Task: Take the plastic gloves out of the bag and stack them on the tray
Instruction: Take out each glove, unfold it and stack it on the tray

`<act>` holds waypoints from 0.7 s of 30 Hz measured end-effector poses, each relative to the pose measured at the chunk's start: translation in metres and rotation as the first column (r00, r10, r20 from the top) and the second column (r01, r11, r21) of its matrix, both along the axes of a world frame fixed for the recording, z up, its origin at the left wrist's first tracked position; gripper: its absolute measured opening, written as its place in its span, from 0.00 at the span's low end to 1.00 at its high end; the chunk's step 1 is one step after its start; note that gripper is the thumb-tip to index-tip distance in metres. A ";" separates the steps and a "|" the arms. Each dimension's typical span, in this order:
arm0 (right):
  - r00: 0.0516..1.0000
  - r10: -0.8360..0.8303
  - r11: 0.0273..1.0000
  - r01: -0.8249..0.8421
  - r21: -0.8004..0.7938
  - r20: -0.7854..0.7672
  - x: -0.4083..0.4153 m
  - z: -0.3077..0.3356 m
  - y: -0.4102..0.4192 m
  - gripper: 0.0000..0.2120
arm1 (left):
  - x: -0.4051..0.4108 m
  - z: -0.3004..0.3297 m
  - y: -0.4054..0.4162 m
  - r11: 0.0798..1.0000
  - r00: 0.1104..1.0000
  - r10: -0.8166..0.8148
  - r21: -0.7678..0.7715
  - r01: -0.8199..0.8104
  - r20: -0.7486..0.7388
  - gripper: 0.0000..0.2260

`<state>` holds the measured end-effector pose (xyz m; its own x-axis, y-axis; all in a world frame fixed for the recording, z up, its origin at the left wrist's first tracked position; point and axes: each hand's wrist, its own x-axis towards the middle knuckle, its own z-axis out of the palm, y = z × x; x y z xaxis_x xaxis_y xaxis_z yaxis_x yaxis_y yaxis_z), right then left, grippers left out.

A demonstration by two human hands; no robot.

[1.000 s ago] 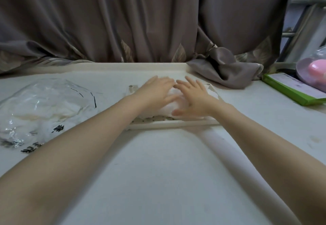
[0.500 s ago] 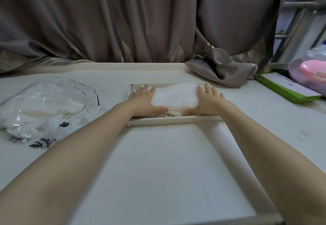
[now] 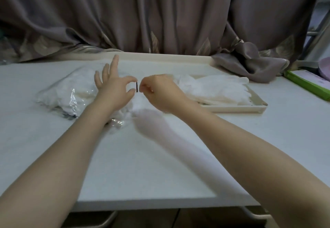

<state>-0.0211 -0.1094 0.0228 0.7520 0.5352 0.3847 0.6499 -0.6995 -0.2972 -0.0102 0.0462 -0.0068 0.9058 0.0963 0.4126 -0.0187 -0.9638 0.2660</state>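
Both hands, left hand (image 3: 114, 88) and right hand (image 3: 159, 91), pinching the bag (image 3: 71, 93) mouth beside the tray (image 3: 257, 106).

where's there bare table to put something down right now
The widest free patch is the near table, between the forearms and out to the front edge. Another lies right of the tray, below the green box. It is crowded at mid-left, where both hands meet over the bag, and on the tray, stacked with gloves.

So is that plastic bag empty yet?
Not empty: the bag still bulges with white gloves inside, while others already lie stacked on the tray.
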 end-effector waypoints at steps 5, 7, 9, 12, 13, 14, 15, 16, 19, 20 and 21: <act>0.970 -0.105 0.978 0.062 -0.198 -0.218 0.009 -0.032 0.026 0.15 | -0.004 -0.005 0.023 0.982 0.987 -0.106 -0.171 0.085 -0.117 0.16; 0.943 -0.157 0.976 0.103 -0.190 -0.295 0.014 -0.043 0.029 0.19 | -0.009 -0.003 0.024 0.977 0.969 -0.156 -0.173 0.123 -0.192 0.20; 0.942 -0.189 0.976 0.149 -0.161 -0.278 0.017 -0.049 0.032 0.17 | -0.014 -0.002 0.023 0.976 0.945 -0.187 -0.162 0.147 -0.267 0.22; 0.947 -0.177 0.984 0.171 -0.043 -0.269 0.017 -0.050 0.032 0.09 | -0.018 -0.002 0.024 0.980 0.918 -0.196 -0.109 0.168 -0.346 0.22; 0.945 -0.180 0.983 0.186 -0.006 -0.272 0.017 -0.047 0.031 0.07 | -0.017 -0.004 0.024 0.982 0.916 -0.184 -0.096 0.160 -0.357 0.21; 0.943 -0.185 0.979 0.202 0.031 -0.277 0.017 -0.046 0.030 0.06 | -0.016 -0.006 0.025 0.986 0.917 -0.168 -0.080 0.149 -0.362 0.20; 0.939 -0.185 0.974 0.215 0.077 -0.289 0.017 -0.044 0.029 0.05 | -0.014 -0.008 0.025 0.988 0.921 -0.152 -0.065 0.138 -0.359 0.19; 0.931 -0.175 0.961 0.232 0.149 -0.319 0.019 -0.042 0.027 0.06 | -0.013 -0.010 0.025 0.990 0.922 -0.141 -0.045 0.134 -0.361 0.17; 0.867 -0.030 0.807 0.315 0.501 -0.497 0.021 -0.031 0.020 0.08 | -0.007 -0.014 0.025 0.992 0.925 -0.114 0.013 0.127 -0.363 0.12; 0.835 0.068 0.702 0.349 0.621 -0.546 0.021 -0.025 0.017 0.08 | -0.006 -0.014 0.024 0.993 0.926 -0.101 0.025 0.118 -0.364 0.12; 0.796 0.179 0.578 0.390 0.717 -0.578 0.021 -0.019 0.015 0.09 | -0.004 -0.016 0.025 0.993 0.926 -0.092 0.036 0.113 -0.366 0.12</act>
